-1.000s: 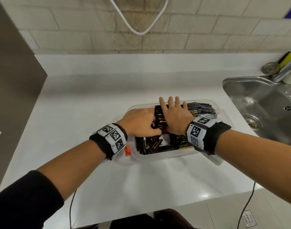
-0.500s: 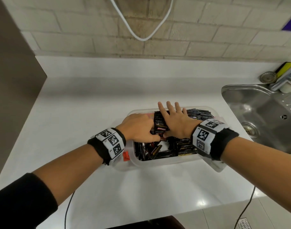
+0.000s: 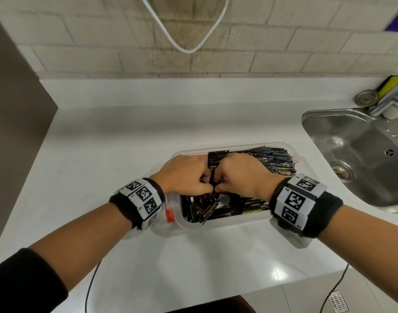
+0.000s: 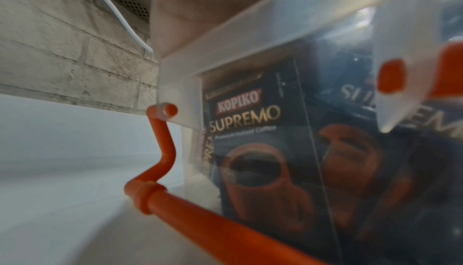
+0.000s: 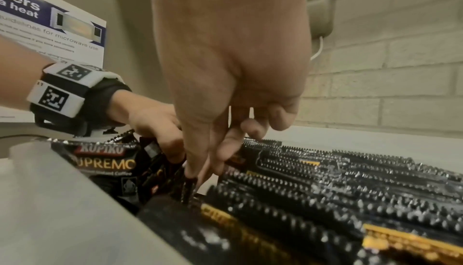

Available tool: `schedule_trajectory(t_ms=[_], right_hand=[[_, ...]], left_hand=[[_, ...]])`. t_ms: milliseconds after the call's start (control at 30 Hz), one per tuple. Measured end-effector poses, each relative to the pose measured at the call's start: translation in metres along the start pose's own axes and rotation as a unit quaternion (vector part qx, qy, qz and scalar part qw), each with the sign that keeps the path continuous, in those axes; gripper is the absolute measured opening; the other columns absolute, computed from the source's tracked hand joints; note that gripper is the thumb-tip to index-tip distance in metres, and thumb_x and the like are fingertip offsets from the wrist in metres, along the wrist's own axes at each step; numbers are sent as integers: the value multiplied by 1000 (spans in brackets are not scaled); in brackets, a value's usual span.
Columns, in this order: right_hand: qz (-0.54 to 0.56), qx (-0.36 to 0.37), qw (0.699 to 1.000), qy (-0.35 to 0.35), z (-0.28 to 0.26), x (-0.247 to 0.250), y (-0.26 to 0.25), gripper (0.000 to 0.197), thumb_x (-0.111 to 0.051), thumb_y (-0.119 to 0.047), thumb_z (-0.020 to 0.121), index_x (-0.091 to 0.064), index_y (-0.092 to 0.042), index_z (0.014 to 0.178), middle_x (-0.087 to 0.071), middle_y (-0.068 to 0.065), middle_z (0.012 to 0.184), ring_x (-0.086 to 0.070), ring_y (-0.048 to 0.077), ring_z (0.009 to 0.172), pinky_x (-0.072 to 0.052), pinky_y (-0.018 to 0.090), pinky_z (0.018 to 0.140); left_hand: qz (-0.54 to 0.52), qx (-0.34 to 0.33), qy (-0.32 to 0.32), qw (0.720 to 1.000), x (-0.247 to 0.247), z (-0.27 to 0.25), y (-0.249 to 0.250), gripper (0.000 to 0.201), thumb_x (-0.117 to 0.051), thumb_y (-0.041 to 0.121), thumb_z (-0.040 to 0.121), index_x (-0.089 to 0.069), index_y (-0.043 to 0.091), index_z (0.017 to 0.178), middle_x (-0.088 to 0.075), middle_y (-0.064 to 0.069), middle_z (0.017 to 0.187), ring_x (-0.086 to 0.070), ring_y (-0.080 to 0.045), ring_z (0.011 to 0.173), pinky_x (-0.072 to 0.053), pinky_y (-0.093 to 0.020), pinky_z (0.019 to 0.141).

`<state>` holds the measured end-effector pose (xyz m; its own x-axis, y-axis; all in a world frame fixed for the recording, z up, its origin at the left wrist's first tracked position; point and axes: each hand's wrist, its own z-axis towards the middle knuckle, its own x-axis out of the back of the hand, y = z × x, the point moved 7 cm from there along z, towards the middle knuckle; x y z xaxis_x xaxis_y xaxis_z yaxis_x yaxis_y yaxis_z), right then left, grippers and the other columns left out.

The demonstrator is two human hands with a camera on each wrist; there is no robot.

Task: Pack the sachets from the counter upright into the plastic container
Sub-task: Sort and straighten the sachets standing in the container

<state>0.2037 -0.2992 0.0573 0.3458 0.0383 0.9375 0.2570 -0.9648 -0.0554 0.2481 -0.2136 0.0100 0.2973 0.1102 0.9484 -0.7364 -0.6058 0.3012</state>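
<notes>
A clear plastic container [image 3: 227, 224] with an orange handle [image 4: 160, 150] stands on the white counter. Black Kopiko sachets [image 3: 275, 161] stand upright in a tight row in its right half [image 5: 325, 180]. More sachets [image 3: 207, 211] lean loosely at the near left, one pressed against the wall [image 4: 250, 150]. My left hand [image 3: 184, 175] and right hand [image 3: 241, 175] meet knuckle to knuckle over the middle, fingers curled down. Between them they pinch an upright sachet [image 3: 212, 175]. My right fingertips [image 5: 190, 170] grip its top edge [image 5: 188, 190], and my left hand [image 5: 160, 130] holds sachets beside it.
A steel sink [image 3: 363, 154] lies to the right, with a tap [image 3: 388, 100], a strainer [image 3: 366, 98] and a sponge [image 3: 390, 84] behind it. A dark panel [image 3: 12, 109] bounds the counter on the left. A white cable [image 3: 186, 41] hangs on the brick wall.
My right hand lay flat with straight fingers on the sachets; its fingers have now curled down and pinch a sachet next to the left hand. The left hand has stayed in place.
</notes>
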Motion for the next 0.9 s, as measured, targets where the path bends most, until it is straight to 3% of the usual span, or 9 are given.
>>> schedule_trajectory(t_ms=[133, 233, 433, 500, 667, 800, 900], right_hand=[[9, 2, 1000, -29, 3, -5, -4, 18, -66, -36, 91, -78, -30, 103, -73, -4, 94, -65, 21, 94, -51, 32, 83], [2, 1, 1000, -22, 5, -6, -5, 16, -62, -28, 90, -78, -27, 94, -72, -4, 91, -64, 20, 95, -43, 29, 81], [-63, -12, 997, -49, 7, -17, -6, 24, -58, -45, 92, -72, -26, 94, -59, -6, 91, -45, 21, 112, -30, 41, 95], [-79, -3, 995, -56, 7, -20, -8, 23, -57, -44, 93, -71, -26, 97, -55, -8, 94, -40, 21, 115, -28, 43, 95], [-77, -18, 996, -39, 8, -19, -13, 19, -63, -42, 88, -56, -26, 82, -54, -8, 90, -40, 21, 115, -26, 44, 95], [-55, -36, 997, -33, 9, -20, -10, 21, -68, -45, 84, -70, -25, 92, -60, -6, 89, -42, 20, 111, -26, 43, 94], [5, -35, 999, -16, 7, -17, -3, 15, -69, -39, 84, -72, -27, 91, -68, -8, 90, -46, 17, 105, -25, 40, 91]], left_hand=[[-1, 0, 3, 1000, 2, -1, 3, 34, -46, 59, 64, -54, 26, 59, -43, 8, 47, -42, -10, 46, -28, -25, 50], [1, 8, -9, 1000, 2, -2, 3, 33, -48, 58, 64, -52, 25, 60, -43, 8, 48, -42, -9, 46, -31, -25, 50], [-11, 14, -20, 1000, 1, -2, 2, 27, -54, 55, 66, -60, 29, 69, -50, 13, 55, -47, -5, 52, -32, -25, 53], [-16, 16, -16, 1000, 2, -2, 2, 28, -54, 54, 64, -60, 27, 67, -49, 13, 54, -47, -5, 52, -34, -25, 53], [9, 12, -29, 999, 2, -3, 3, 31, -62, 51, 72, -50, 26, 58, -46, 10, 50, -43, -7, 47, -28, -24, 50], [36, 7, -45, 998, 0, -3, 5, 38, -55, 57, 71, -51, 23, 54, -41, 8, 46, -39, -8, 45, -24, -26, 49], [45, 0, -51, 998, 0, -3, 6, 38, -59, 57, 74, -51, 25, 55, -40, 9, 47, -39, -8, 47, -23, -26, 49]])
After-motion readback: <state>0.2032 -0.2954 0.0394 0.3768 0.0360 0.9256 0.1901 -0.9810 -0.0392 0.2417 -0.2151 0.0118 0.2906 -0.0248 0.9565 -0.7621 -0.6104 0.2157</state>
